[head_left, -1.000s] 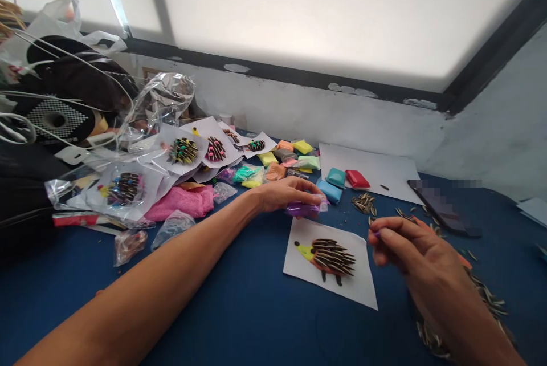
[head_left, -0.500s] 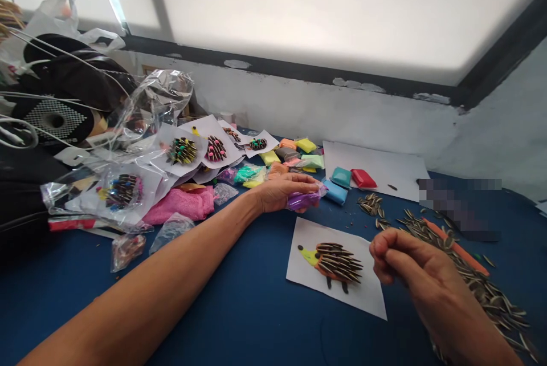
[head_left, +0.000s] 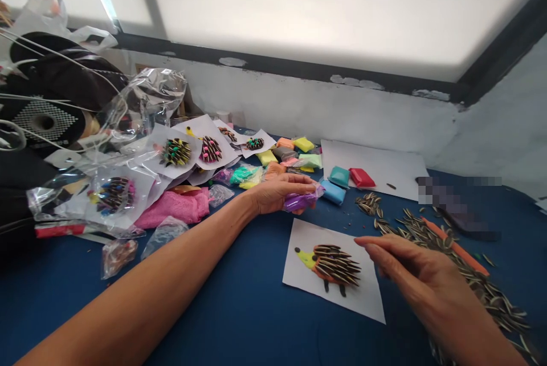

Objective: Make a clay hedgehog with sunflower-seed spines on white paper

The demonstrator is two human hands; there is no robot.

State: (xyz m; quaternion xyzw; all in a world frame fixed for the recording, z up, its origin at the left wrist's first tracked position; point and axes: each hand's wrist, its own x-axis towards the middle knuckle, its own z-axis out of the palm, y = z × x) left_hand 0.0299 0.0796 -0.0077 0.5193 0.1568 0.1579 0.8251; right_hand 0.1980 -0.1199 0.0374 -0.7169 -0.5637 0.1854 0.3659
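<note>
1. The right hand (head_left: 421, 275) is covering part of the seeds (head_left: 498, 300), and its forearm is running out of the frame; a pixelated patch is obscuring part of the dark phone (head_left: 459, 212).
2. The right fingers are bunching, thumb and index close together; whether they are touching or gripping anything, I cannot tell.
3. The left hand (head_left: 273, 194) is closing its fingers around a purple packet (head_left: 300, 200), partly hiding it.
4. The seed hedgehog (head_left: 335, 263) is lying on white paper (head_left: 299, 280) on the blue surface (head_left: 239, 309), between the forearms.
5. Compared with half a second ago, the right fingertips are reaching farther left, over the paper's edge; the left hand is still holding the packet.
</note>
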